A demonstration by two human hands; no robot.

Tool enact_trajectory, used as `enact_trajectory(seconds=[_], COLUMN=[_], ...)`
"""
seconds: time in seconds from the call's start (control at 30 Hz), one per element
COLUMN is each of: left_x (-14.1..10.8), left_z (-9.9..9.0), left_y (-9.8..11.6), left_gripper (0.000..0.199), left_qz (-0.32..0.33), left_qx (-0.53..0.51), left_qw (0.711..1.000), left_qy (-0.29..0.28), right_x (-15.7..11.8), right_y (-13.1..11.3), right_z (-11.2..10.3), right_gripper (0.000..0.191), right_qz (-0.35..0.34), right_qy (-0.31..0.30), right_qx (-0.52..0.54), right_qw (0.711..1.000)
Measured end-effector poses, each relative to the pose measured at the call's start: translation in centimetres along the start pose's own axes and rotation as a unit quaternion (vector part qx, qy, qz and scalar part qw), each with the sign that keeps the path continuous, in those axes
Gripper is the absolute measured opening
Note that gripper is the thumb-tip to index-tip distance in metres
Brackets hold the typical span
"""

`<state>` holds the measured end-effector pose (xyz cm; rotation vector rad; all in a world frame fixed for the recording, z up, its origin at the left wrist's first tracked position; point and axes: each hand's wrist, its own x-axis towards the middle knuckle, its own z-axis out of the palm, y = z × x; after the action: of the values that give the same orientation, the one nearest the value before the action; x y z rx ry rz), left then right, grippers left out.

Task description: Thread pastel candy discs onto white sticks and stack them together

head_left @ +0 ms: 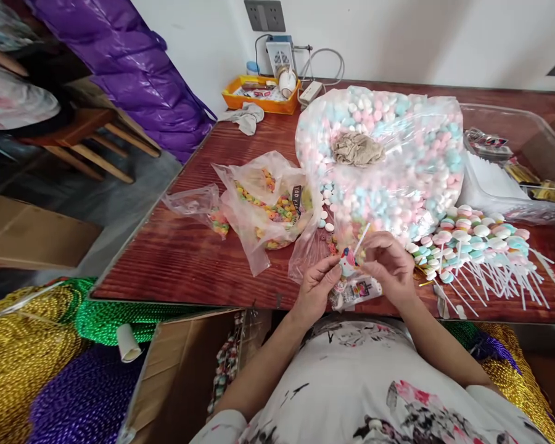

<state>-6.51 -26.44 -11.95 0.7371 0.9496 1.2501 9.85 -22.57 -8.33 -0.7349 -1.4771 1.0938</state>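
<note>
Near the table's front edge, my left hand (pixel 318 288) pinches the left side of a small white, red and blue piece (pixel 348 262). My right hand (pixel 391 268) is closed at the right side of the same piece, its fingers beside a white stick (pixel 362 238) that points up and to the right. Just below the hands lies a clear packet with printed pieces (pixel 358 292). Behind them rests a big clear bag of pastel candies (pixel 398 166) with a crumpled brown cloth (pixel 358 150) on top. To the left is an open bag of colourful rings (pixel 277 206).
Many pastel lollipops with white sticks (pixel 485 246) are piled at the right. Behind them stands a clear plastic bin (pixel 513 206). An orange tray (pixel 277 106) sits at the back. Boxes and beads lie below the table edge; a seated person is at far left.
</note>
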Motion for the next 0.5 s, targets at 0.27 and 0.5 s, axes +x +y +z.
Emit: enact_trajectory(seconds=[0.27,0.5], left_x=[-0.2,-0.1], left_z=[-0.4,-1.3], left_y=[0.5,0.7], left_gripper=[0.037,0.042], left_qz=[-0.006,-0.035], left_qx=[0.110,0.122], left_qw=[0.990,0.988], left_qy=[-0.090,-0.082], right_x=[1.8,2.9], right_y=[-0.3,-0.8], right_z=[-1.2,-3.6], right_gripper=[0.024,0.015], right_qz=[0.035,0.033], right_qy=[-0.312,-0.349], right_qx=[-0.174,-0.171], right_qw=[0.933,0.921])
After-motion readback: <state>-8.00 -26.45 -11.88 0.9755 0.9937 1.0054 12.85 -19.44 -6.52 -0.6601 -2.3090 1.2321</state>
